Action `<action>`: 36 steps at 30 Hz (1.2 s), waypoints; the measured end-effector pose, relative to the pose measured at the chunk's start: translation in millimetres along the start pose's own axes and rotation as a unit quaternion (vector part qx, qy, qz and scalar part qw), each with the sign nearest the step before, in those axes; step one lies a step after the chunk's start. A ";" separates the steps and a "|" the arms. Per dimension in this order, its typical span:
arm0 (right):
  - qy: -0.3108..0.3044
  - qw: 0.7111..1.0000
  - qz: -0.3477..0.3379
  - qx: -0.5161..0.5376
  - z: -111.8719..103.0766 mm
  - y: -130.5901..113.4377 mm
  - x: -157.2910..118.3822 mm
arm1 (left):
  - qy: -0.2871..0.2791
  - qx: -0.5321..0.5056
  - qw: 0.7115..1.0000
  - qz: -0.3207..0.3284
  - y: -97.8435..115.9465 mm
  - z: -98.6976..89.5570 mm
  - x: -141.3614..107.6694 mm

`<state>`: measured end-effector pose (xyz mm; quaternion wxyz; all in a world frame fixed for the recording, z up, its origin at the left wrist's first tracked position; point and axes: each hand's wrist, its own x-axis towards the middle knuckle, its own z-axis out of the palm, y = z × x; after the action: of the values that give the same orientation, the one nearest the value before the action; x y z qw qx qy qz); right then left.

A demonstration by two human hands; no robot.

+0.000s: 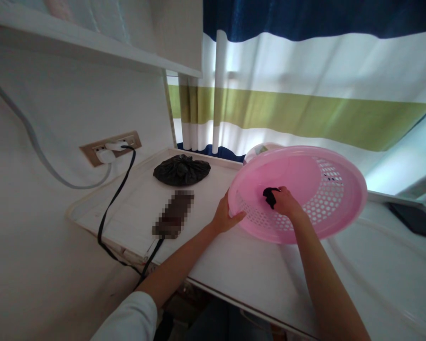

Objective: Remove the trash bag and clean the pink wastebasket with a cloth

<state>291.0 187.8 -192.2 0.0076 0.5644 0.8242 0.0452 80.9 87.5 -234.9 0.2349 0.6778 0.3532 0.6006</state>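
A pink plastic basket (301,166) with round and slotted holes is tilted over the white table, its inside facing me. My left hand (227,215) grips its left rim, with the thumb over the edge and the other fingers hidden behind. Inside the basket, my right hand (286,201) is closed on a small black cloth (270,196) against the basket's inner surface.
A tied black plastic bag (182,170) lies at the back left of the white table (216,265). A pixelated device (173,215) with a black cable sits nearer. Wall sockets are left, a dark flat object (415,220) right, striped curtains behind.
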 end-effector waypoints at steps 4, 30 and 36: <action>0.033 0.998 0.043 -0.038 6.6 2.7 0.8 | -0.029 -0.103 0.993 -0.054 -6.1 6.2 -1.0; 0.056 0.998 0.037 -0.012 42.1 -30.0 111.4 | 0.047 -0.276 0.917 -0.284 -23.6 7.7 8.3; 0.084 0.993 0.077 0.012 48.5 -42.6 140.8 | 0.106 -0.341 0.880 -0.314 -25.2 4.8 15.3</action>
<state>203.4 306.8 -238.6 -0.0721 0.6203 0.7766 0.0829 81.1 115.9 -244.5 0.5889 0.3421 0.3439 0.6465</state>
